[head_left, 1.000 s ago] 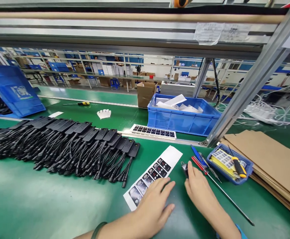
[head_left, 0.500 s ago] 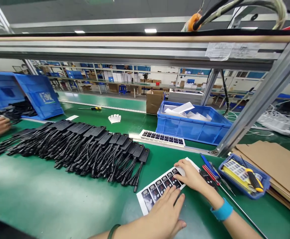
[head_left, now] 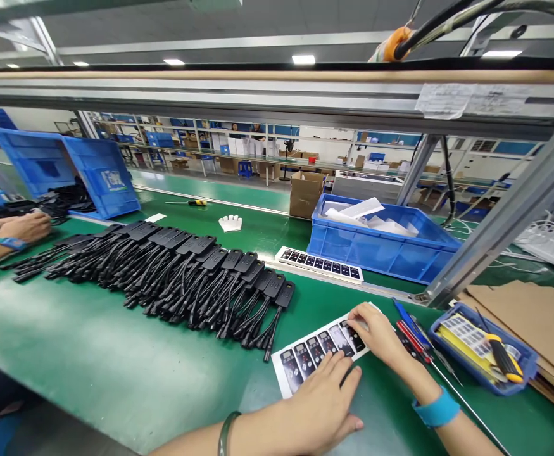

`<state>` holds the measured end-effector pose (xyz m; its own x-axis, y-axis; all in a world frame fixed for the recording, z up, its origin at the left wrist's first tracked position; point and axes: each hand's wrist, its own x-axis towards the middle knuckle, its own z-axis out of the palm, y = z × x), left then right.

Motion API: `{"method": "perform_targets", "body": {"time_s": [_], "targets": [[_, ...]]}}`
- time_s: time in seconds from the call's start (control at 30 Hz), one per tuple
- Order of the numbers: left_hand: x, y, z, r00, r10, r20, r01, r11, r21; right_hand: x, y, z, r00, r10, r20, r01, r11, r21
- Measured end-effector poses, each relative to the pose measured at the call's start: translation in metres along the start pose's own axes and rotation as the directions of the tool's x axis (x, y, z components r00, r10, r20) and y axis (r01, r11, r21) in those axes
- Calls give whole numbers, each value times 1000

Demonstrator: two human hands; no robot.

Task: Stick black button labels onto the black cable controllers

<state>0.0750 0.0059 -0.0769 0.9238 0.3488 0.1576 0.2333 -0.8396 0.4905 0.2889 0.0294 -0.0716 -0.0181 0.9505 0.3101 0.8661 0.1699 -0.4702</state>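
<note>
A white sheet of black control-panel stickers [head_left: 301,356] lies at a slant on the green bench in front of me. My left hand [head_left: 327,396] rests flat on its lower edge, fingers stretched and slightly spread. At the upper right end of the sheet, my right hand [head_left: 374,329] has thumb and fingertips bent together at a corner of the last sticker [head_left: 352,334]; the fingers partly hide that corner. Left of the sheet, a long row of black plastic units with short cables [head_left: 195,278] covers the bench.
A second sticker sheet [head_left: 319,263] lies by the metal rail, before a blue bin of white pieces [head_left: 376,250]. Tools [head_left: 412,335] and a small blue tray [head_left: 483,348] are at right. A co-worker's hand [head_left: 27,227] is beside a tipped blue crate [head_left: 103,180].
My view has turned a little left. My right hand's fingers have drawn closer together at the sheet's upper corner. My left hand stays flat on the sheet.
</note>
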Motion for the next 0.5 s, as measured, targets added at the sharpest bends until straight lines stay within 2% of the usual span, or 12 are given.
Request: {"method": "perform_targets", "body": {"time_s": [0.13,0.23,0.33,0.43,0.5], "targets": [[2,-2,2,1000,12,-26,-12,1000,3,-5,-2,-1,994,-36,-104,41,998,44],[6,-6,4,999,16,-41,-15,1000,26,-8,-3,-3,970,-6,-245,26,996,80],[11,-9,2,998,-16,-57,19,999,37,-8,-3,-6,917,71,-392,-26,993,119],[16,-12,-12,995,-46,-94,53,996,68,-10,-3,-14,855,169,-490,-91,980,179],[19,-17,-26,979,-144,-145,166,975,149,-14,-5,-20,819,231,-525,-123,965,233]]}}
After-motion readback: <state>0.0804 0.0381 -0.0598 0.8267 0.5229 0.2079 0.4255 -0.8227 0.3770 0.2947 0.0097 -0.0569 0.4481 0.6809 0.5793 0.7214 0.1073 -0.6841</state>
